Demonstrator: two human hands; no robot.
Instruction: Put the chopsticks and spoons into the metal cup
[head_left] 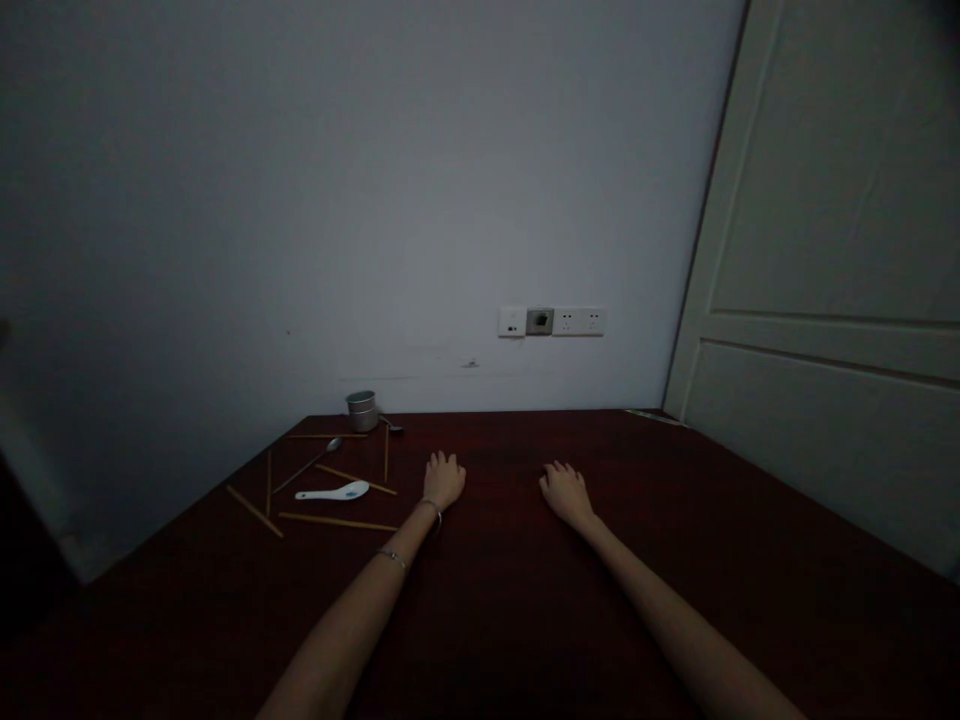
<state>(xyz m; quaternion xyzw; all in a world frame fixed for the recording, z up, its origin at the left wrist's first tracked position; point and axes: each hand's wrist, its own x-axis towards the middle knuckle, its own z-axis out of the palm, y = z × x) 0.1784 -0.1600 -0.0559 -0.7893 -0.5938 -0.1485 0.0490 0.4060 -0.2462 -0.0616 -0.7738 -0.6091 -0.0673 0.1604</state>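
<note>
My left hand rests palm down on the dark red table, fingers curled, holding nothing; two thin bracelets circle its wrist. My right hand lies flat on the table a little to the right, also holding nothing. Left of my left hand several wooden chopsticks lie scattered. Among them are a white ceramic spoon and a metal spoon. A small metal cup stands by the wall, with another metal spoon beside it.
A white wall rises behind the table, with a row of sockets. A white door stands at the right, close to the table's far right edge. The room is dim.
</note>
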